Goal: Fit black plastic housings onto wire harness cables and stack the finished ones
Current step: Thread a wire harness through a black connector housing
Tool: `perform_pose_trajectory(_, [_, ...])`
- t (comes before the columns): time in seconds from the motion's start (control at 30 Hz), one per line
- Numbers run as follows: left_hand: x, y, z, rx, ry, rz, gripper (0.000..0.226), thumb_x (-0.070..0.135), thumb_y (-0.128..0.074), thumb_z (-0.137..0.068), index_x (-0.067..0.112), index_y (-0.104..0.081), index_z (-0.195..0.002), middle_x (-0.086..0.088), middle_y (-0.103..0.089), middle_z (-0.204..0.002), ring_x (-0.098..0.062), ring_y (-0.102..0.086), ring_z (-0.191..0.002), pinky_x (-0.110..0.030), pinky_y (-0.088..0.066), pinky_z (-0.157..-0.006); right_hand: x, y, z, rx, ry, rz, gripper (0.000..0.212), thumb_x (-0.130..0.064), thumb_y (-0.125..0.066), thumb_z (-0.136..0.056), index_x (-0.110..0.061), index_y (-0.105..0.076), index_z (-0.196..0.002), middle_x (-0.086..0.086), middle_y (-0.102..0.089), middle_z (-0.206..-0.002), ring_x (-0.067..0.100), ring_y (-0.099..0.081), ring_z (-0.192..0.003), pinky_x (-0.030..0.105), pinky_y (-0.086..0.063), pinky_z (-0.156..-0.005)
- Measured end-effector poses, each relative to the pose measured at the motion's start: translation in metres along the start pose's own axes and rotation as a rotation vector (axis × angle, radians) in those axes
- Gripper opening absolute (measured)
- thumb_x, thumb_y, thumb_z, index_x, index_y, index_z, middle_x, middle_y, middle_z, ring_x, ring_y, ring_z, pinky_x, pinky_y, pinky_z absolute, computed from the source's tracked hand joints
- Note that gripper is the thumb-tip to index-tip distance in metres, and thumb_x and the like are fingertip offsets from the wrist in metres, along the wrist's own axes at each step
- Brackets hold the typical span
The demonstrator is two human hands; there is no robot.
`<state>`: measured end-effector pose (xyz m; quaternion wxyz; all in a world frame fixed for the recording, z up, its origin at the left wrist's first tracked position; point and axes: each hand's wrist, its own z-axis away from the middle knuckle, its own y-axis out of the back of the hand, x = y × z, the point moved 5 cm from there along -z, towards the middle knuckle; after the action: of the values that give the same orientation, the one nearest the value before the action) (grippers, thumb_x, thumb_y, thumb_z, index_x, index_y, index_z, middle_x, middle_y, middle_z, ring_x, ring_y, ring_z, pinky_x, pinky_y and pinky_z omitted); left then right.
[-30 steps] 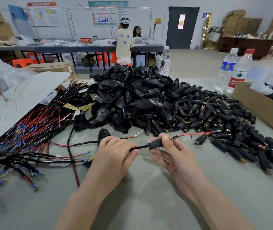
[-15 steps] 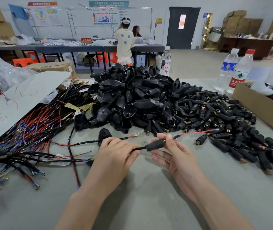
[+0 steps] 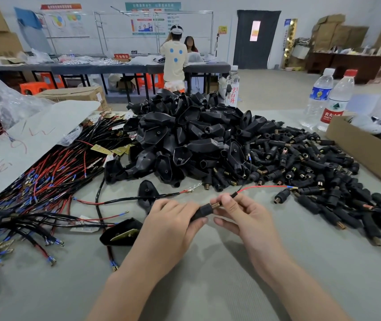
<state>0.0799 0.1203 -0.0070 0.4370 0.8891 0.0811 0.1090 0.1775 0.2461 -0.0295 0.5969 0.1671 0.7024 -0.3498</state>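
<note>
My left hand (image 3: 171,224) grips a small black cylindrical housing (image 3: 204,210) with a brass threaded end, threaded on a black harness cable. My right hand (image 3: 242,213) pinches that cable just past the brass end; its red wire (image 3: 263,187) with a blue terminal runs off to the right. A big heap of black shell housings (image 3: 184,135) rises behind my hands. Small cylindrical housings (image 3: 312,163) spread out to the right. Red and black wire harnesses (image 3: 45,179) lie at the left, and a finished shell with a brass plate (image 3: 122,234) lies beside my left hand.
A cardboard box (image 3: 365,154) sits at the right edge, with two water bottles (image 3: 328,98) behind it. A white sheet (image 3: 29,144) covers the left. Two people stand at a far bench (image 3: 115,67). Grey table surface (image 3: 208,286) lies under my forearms.
The small housing has slid left along the cable into my left hand, so its brass end shows. My right hand now pinches the cable beyond it.
</note>
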Motion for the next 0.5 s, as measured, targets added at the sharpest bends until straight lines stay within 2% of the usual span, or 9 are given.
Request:
perform_pose_trajectory(0.13, [-0.002, 0.0, 0.0, -0.003, 0.016, -0.054, 0.033, 0.04, -0.045, -0.097, 0.017, -0.067, -0.089, 0.008, -0.063, -0.076, -0.019, -0.06, -0.075, -0.039, -0.05, -0.082, -0.002, 0.006, -0.003, 0.07, 0.015, -0.042, 0.024, -0.037, -0.065, -0.085, -0.014, -0.073, -0.087, 0.008, -0.077, -0.097, 0.018, -0.075, -0.09, 0.023, -0.059, -0.073])
perform_pose_trajectory(0.23, [-0.011, 0.0, 0.0, -0.049, 0.066, -0.104, 0.036, 0.041, -0.043, -0.095, 0.016, -0.068, -0.091, 0.003, -0.065, -0.087, -0.024, -0.061, -0.083, -0.044, -0.05, -0.09, -0.008, 0.026, -0.008, 0.201, 0.029, -0.149, 0.018, -0.026, -0.06, -0.095, -0.009, -0.066, -0.093, 0.005, -0.077, -0.095, 0.017, -0.074, -0.079, 0.024, -0.059, -0.069])
perform_pose_trajectory(0.3, [-0.015, 0.0, 0.001, -0.072, 0.082, -0.106, 0.036, 0.041, -0.043, -0.096, 0.016, -0.069, -0.092, 0.003, -0.064, -0.088, -0.023, -0.061, -0.083, -0.042, -0.049, -0.092, -0.013, 0.041, -0.01, 0.282, 0.039, -0.203, 0.016, -0.025, -0.058, -0.098, -0.011, -0.065, -0.093, 0.003, -0.076, -0.092, 0.016, -0.072, -0.074, 0.025, -0.06, -0.069])
perform_pose_trajectory(0.43, [-0.011, -0.002, 0.003, -0.064, 0.066, -0.062, 0.015, 0.032, -0.065, -0.095, 0.018, -0.065, -0.089, 0.01, -0.062, -0.075, -0.018, -0.06, -0.072, -0.031, -0.042, -0.084, -0.019, 0.054, -0.011, 0.332, 0.06, -0.231, 0.018, -0.03, -0.06, -0.096, -0.013, -0.066, -0.097, 0.002, -0.075, -0.092, 0.016, -0.07, -0.074, 0.024, -0.06, -0.069])
perform_pose_trajectory(0.5, [-0.007, 0.001, 0.002, -0.032, 0.057, -0.046, 0.017, 0.029, -0.075, -0.088, 0.019, -0.062, -0.083, 0.013, -0.054, -0.065, -0.015, -0.055, -0.061, -0.027, -0.04, -0.076, -0.017, 0.049, -0.011, 0.297, 0.042, -0.28, 0.025, -0.035, -0.064, -0.087, -0.013, -0.067, -0.099, 0.005, -0.076, -0.094, 0.017, -0.071, -0.075, 0.024, -0.06, -0.069])
